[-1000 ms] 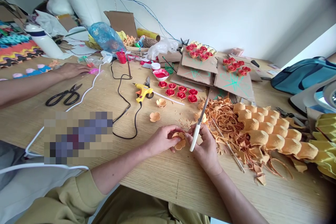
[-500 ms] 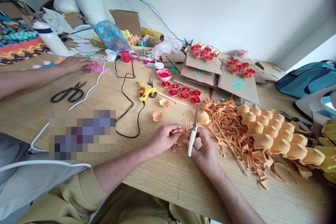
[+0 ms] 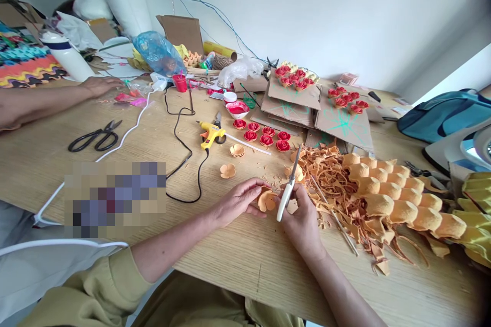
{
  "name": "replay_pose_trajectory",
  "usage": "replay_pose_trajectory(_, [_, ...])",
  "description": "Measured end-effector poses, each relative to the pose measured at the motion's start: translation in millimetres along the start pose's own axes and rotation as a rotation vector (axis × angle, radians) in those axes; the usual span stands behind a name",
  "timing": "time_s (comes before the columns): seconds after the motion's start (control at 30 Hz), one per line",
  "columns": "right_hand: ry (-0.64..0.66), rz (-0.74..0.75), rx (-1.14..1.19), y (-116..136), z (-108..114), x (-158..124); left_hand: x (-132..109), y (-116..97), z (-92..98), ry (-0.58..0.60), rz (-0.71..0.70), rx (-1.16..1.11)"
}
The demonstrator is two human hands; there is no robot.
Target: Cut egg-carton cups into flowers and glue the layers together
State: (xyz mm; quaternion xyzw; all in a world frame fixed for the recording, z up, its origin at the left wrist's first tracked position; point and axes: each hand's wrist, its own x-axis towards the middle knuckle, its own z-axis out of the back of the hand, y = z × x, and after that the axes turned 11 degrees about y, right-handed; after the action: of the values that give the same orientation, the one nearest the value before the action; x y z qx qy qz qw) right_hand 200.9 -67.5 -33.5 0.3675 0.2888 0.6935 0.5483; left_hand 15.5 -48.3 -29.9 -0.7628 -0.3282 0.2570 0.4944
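My left hand (image 3: 240, 203) holds an orange flower-shaped cup (image 3: 266, 201) with rounded petals, cut from egg-carton pulp, at its fingertips. My right hand (image 3: 304, 219) is closed round white-handled scissors (image 3: 286, 199). Their blades point up and away from me, close together, and the fingers hide part of the handles. The cup sits between both hands, just left of the scissors. Beyond my left hand, a single petal cup (image 3: 227, 171) and a layered one (image 3: 237, 150) lie on the table. Several red-painted paper roses (image 3: 267, 140) stand behind them.
Orange scraps (image 3: 326, 168) and an egg tray (image 3: 395, 189) lie right. A yellow glue gun (image 3: 211, 135), black-handled scissors (image 3: 95, 136) and a red paint bowl (image 3: 238, 109) lie left and ahead. Another person's hand (image 3: 103, 86) rests at far left. Roses top stacked cardboard (image 3: 289, 107).
My left fingers have straightened and spread, and the cup has turned so its petals show more openly. The scissors have tilted further right. The whole view has shifted slightly.
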Motion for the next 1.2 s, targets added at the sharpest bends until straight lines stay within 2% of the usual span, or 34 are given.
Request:
replay_pose_trajectory(0.2, [-0.026, -0.020, -0.005, 4, -2, 2, 1, 6, -3.9, 0.045, -0.037, -0.105])
replay_pose_trajectory(0.53, [0.018, -0.091, 0.014, 4, -7, 0, 5, 13, -8.9, -0.031, -0.066, 0.132])
replay_pose_trajectory(0.7, [0.074, -0.046, 0.091, 10, -5, 0, 6, 11, -6.9, -0.079, -0.023, 0.114])
replay_pose_trajectory(0.83, [0.063, -0.038, 0.153, 16, -2, 1, 4, 7, -7.3, -0.077, -0.004, 0.113])
replay_pose_trajectory(1.2, [0.114, -0.038, 0.165, 13, -4, -1, 5, 7, -6.9, -0.085, 0.050, 0.146])
